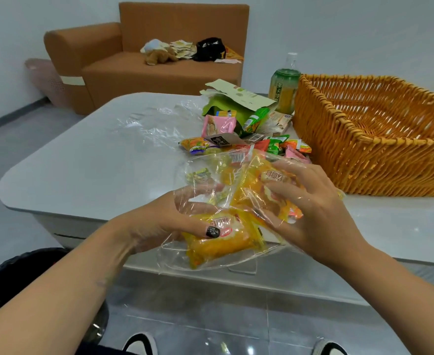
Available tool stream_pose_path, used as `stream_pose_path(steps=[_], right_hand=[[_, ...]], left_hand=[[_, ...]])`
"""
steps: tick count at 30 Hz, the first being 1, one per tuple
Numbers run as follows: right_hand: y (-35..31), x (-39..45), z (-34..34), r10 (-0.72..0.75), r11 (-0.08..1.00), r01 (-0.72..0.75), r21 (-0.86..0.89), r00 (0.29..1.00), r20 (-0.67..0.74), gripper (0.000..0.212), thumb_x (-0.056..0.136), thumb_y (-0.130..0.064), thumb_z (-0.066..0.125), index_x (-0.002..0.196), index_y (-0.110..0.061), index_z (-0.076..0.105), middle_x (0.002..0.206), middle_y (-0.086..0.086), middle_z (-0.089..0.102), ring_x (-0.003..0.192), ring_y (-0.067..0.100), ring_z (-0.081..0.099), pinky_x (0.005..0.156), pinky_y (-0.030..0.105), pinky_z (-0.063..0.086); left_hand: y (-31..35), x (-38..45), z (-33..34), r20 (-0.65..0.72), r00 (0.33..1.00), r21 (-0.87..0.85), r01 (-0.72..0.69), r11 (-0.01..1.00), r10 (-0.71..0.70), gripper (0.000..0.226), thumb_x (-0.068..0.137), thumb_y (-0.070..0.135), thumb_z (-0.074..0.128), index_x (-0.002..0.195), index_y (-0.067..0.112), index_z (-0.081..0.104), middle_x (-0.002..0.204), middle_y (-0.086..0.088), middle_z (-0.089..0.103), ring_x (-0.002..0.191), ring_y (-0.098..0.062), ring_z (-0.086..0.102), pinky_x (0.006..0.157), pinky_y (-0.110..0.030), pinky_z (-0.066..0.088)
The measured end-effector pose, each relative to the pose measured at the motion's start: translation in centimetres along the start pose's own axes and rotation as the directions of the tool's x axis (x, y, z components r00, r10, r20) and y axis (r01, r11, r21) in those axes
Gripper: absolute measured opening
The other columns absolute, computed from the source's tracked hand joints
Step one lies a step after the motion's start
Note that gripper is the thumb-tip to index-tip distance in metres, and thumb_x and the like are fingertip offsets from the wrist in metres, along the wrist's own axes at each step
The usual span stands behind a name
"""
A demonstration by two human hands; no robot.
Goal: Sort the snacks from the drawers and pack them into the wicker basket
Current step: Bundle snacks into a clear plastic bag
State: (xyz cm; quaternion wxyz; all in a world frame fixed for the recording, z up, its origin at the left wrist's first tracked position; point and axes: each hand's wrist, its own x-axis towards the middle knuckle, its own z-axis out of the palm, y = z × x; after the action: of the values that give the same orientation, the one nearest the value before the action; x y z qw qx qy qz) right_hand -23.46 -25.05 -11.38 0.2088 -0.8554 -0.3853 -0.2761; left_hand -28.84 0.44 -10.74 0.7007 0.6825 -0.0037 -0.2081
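While both hands work at the near edge of the pale grey rounded table (pixel 83 160), the left hand (pixel 159 221) grips a yellow-orange wrapped snack packet (pixel 218 239) through a crinkled clear plastic bag (pixel 210 180), its thumb with a dark painted nail pressed on top of the packet. The right hand (pixel 310 208) curls its fingers round a second yellow-orange snack packet (pixel 269 180) inside the same bag, just above and right of the first. Small wrapped sweets show through the clear film between the hands. Beyond the bag lies a heap of small colourful snack packets (pixel 244 139), pink, green and orange, beside a torn green cardboard box (pixel 226 108). To the right stands the woven orange wicker basket (pixel 364 160), well apart from the hands, with a green-labelled plastic drink bottle (pixel 283 88) just behind its left corner. A brown fabric sofa (pixel 144 60) sits behind the table.
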Motion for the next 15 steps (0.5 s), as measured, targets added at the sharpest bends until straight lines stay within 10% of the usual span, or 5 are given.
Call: stream_pose_path(steps=[8,15], right_hand=[[0.1,-0.1,-1.0,-0.134,0.961,0.097,0.258,0.983,0.128,0.029,0.077,-0.034,0.068,0.096,-0.013,0.073,0.132,0.004,0.053,0.13,0.015,0.044,0.102,0.028,0.041],[0.6,0.0,-2.5,-0.083,0.913,-0.02,0.408,0.969,0.233,0.022,0.068,-0.033,0.07,0.084,-0.019,0.063,0.112,-0.027,0.049,0.108,-0.01,0.044,0.082,0.004,0.034]], left_hand=[[-0.5,0.5,-0.2,-0.015,0.999,-0.142,-0.051,0.988,0.049,0.085,0.06,0.013,0.079,0.139,0.023,0.049,0.13,-0.008,0.064,0.118,-0.032,0.062,0.099,-0.049,0.05],[0.2,0.8,-0.2,-0.097,0.994,-0.316,-0.085,0.945,0.057,0.062,0.074,0.012,0.079,0.131,0.023,0.057,0.125,-0.007,0.067,0.112,-0.036,0.065,0.083,-0.052,0.057]])
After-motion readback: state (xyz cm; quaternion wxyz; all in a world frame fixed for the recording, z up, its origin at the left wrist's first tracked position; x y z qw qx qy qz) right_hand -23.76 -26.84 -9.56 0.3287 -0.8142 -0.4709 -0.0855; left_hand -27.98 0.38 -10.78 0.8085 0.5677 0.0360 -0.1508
